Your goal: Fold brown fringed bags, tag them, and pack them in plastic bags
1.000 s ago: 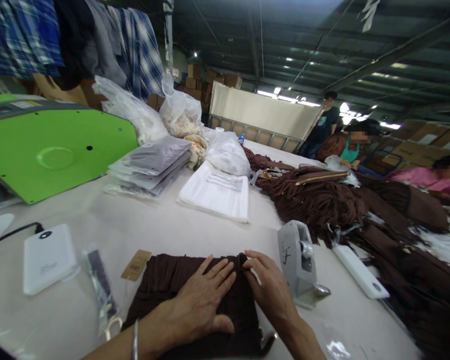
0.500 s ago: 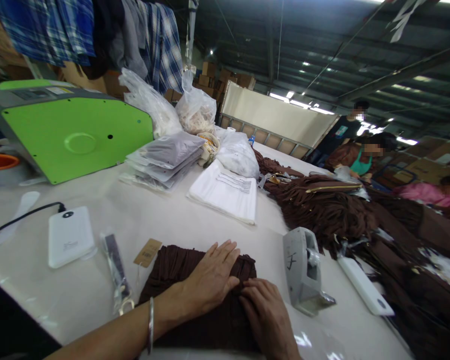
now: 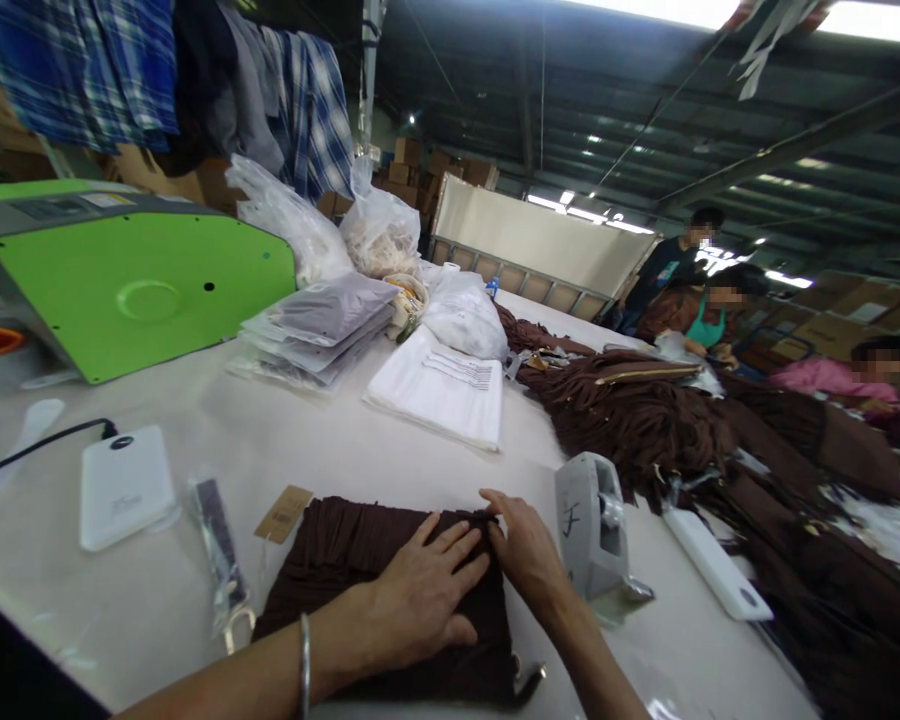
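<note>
On the table [image 3: 292, 435] we had the cloth [image 3: 345, 555] mostly flat, only its far right corner seemingly left to settle, our left hand [image 3: 429, 590] spread open on top, holding nothing, our right hand [image 3: 526, 550] bent at that corner, its grip unclear to us, the strap [image 3: 221, 550] and tag [image 3: 283, 514] lying nearby.

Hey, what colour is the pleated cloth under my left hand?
The cloth is dark brown, best seen in the head view.
</note>
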Available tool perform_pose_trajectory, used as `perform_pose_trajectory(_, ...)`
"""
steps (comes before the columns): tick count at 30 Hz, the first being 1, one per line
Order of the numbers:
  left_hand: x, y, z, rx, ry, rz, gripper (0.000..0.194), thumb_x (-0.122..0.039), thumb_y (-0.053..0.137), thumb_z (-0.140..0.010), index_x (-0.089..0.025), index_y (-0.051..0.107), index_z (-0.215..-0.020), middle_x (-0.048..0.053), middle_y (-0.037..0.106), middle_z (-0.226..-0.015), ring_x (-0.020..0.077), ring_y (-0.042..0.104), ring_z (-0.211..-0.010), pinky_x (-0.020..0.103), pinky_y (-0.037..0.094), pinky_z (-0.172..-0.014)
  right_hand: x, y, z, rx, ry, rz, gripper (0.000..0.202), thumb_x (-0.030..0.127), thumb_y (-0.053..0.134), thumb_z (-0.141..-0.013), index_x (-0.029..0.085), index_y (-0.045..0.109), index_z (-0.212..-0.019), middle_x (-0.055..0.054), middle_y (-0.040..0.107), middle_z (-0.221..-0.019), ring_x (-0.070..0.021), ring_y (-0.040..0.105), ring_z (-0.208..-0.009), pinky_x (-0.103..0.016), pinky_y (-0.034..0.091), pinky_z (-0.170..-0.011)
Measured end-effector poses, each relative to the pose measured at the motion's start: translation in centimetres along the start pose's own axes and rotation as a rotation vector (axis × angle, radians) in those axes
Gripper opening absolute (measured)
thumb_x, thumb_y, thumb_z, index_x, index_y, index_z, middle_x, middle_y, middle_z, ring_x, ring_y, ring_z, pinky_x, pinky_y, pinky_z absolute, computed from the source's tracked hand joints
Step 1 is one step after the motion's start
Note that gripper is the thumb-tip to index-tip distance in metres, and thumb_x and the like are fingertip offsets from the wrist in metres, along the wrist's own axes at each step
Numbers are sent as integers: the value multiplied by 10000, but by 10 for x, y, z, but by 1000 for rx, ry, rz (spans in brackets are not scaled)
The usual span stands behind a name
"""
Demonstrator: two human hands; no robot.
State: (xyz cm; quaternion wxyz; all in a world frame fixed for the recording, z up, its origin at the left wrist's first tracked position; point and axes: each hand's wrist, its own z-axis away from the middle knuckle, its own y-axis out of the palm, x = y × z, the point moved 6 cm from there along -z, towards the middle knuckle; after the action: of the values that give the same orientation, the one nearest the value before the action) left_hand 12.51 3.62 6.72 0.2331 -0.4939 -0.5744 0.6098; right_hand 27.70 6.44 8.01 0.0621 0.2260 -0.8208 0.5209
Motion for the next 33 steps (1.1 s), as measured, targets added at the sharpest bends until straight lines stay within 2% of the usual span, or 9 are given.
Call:
perform_pose_trajectory(3, -4, 0, 7, 14, 13, 21, 688, -625, 444, -923, -184, 390, -1449, 147, 393, -1510, 307, 309, -1421, 534, 161, -1184, 4, 0, 4, -6, -4, -15, 310, 117, 485, -818, 194, 670, -1054, -58, 731, -921, -213, 683, -841, -379, 570, -792)
perform_pose_trajectory(7, -5, -4, 10, 4, 5, 50, 680, -615, 476, -916, -174, 415, -1431, 145, 404, -1503, 307, 300, -1425, 522, 153, -1191, 14, -11, 27, -46, 30, -95, 197, 215, 506, -912, 218, 664, -1029, -56, 714, -945, -197, 674, -874, -338, 565, -796)
perform_pose_trajectory(14, -10, -18, 13, 0, 25, 67, 604, -550, 573, -895, -148, 507, -1342, 155, 479, -1446, 313, 383, -1377, 522, 216, -1175, 24, -9, 60, -102, 50, -151, 195, 253, 511, -945, 229, 624, -1102, -45, 689, -938, -178, 667, -860, -295, 568, -770)
perform_pose_trajectory(17, -11, -26, 19, -32, 33, 65, 469, -508, 608, -890, -168, 593, -1213, 122, 560, -1365, 291, 446, -1329, 501, 229, -1172, 37, -9, 71, -26, -28, -110, 152, 238, 535, -940, 245, 617, -1068, -33, 680, -931, -180, 651, -855, -309, 548, -759)
perform_pose_trajectory(20, -6, -32, 24, -88, 20, 95, 218, -387, 635, -904, -201, 639, -1018, 39, 649, -1208, 227, 516, -1249, 449, 225, -1175, 59, -14, 84, 78, -219, -76, 106, 217, 590, -906, 250, 613, -1005, -3, 671, -837, -173, 627, -746, -304, 509, -686)
perform_pose_trajectory(22, 0, -35, 25, -124, -7, 116, 115, -315, 653, -897, -208, 630, -931, 7, 664, -1133, 199, 551, -1185, 422, 243, -1163, 66, -22, 86, 81, -288, -62, 116, 196, 600, -894, 247, 609, -998, 12, 657, -776, -164, 607, -686, -293, 482, -648)
perform_pose_trajectory(27, 3, -39, 20, -146, -29, 114, 109, -258, 694, -856, -200, 620, -912, 16, 648, -1118, 203, 568, -1119, 417, 282, -1128, 44, -33, 46, -21, -58, 47, 215, 130, 504, -927, 212, 607, -1097, -45, 679, -982, -184, 619, -930, -300, 482, -833)
perform_pose_trajectory(30, -1, -36, 18, -127, -18, 111, 136, -259, 708, -840, -203, 631, -937, 16, 640, -1143, 201, 562, -1130, 411, 274, -1138, 34, -15, 12, 134, -14, 248, 354, 45, 468, -892, 173, 593, -1198, -72, 672, -1131, -199, 593, -1047, -314, 446, -921)
perform_pose_trajectory(33, -2, -27, 19, -94, -35, 121, 154, -274, 718, -830, -207, 636, -942, 21, 643, -1142, 214, 563, -1135, 425, 292, -1131, 35, 4, -6, 272, -36, 375, 381, 19, 474, -873, 202, 628, -1169, -51, 704, -1016, -220, 612, -946, -331, 452, -830)
